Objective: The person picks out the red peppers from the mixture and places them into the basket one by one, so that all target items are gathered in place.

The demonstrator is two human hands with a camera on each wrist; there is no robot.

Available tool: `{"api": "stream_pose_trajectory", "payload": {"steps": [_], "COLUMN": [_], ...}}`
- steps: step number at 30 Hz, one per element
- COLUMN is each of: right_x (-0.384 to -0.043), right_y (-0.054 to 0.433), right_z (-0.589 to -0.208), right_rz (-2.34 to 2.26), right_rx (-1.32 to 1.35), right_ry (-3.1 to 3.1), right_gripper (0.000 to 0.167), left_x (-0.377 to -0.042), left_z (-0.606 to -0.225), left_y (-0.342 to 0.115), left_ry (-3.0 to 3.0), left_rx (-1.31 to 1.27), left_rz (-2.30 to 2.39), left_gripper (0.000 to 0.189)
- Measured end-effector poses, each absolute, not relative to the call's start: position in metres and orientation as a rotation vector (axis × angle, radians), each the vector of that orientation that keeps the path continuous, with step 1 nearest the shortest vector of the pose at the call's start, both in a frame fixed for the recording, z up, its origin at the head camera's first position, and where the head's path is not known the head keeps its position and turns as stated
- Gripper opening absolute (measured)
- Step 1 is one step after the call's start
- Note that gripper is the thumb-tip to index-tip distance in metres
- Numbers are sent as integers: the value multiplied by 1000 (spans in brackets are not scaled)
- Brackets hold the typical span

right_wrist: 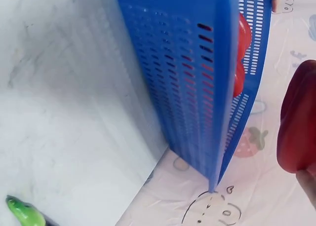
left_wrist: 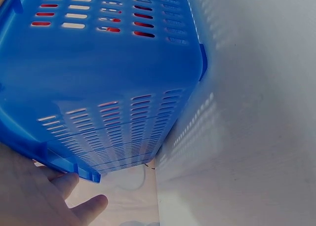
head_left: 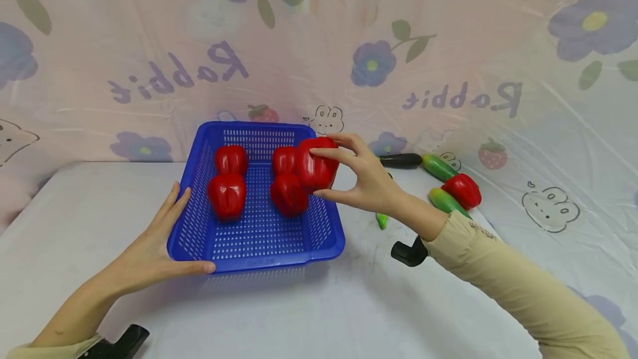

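Note:
My right hand [head_left: 371,179] pinches a red bell pepper [head_left: 316,169] between thumb and fingers, above the right side of a blue plastic basket [head_left: 259,262]. In the right wrist view the held pepper [right_wrist: 298,122] shows higher than the basket rim. Inside the basket, two red peppers [head_left: 227,195] sit at the left, and two more [head_left: 288,197] lie at the right, partly behind the held one. My left hand [head_left: 144,256] grips the basket's near left corner, thumb on the front rim. Its fingers [left_wrist: 89,209] lie along the outer side of the rim in the left wrist view.
On the white table to the right lie a red pepper [head_left: 462,191], a dark eggplant-like vegetable [head_left: 400,160] and two green cucumber-like vegetables [head_left: 438,167]. A small green pepper [head_left: 381,220] lies closer to the basket. A patterned cloth [head_left: 299,60] hangs behind.

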State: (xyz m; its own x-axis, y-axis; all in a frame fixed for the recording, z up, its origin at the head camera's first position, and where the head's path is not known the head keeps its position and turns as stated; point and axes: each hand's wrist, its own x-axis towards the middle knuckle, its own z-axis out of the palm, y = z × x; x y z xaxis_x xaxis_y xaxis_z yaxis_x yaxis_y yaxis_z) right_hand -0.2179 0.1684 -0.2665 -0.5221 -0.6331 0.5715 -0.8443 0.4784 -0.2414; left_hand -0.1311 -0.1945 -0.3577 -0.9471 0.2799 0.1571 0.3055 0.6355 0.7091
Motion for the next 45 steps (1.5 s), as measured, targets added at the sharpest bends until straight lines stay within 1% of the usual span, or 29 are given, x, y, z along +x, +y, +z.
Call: {"api": "stream_pose_trajectory", "payload": {"steps": [13,25,45], "right_x": [-217,-213,-217], "right_y": [132,108,67], "right_z": [-261,-260,-266], "right_rz": [703,693,612], "right_rx": [1387,1518,1684], "right_ry": [-2334,-2377,-2596], "right_gripper": [62,60,63], "left_x": [-129,-129,-128], "left_z": [-356,-355,-355], "left_y": [-193,-192,-191], "left_ry": [-2818,-2816,-2816], "left_rx": [-481,-485,-483], "left_rz": [-1253,-1225,-1192], "left_gripper": [126,126,127]}}
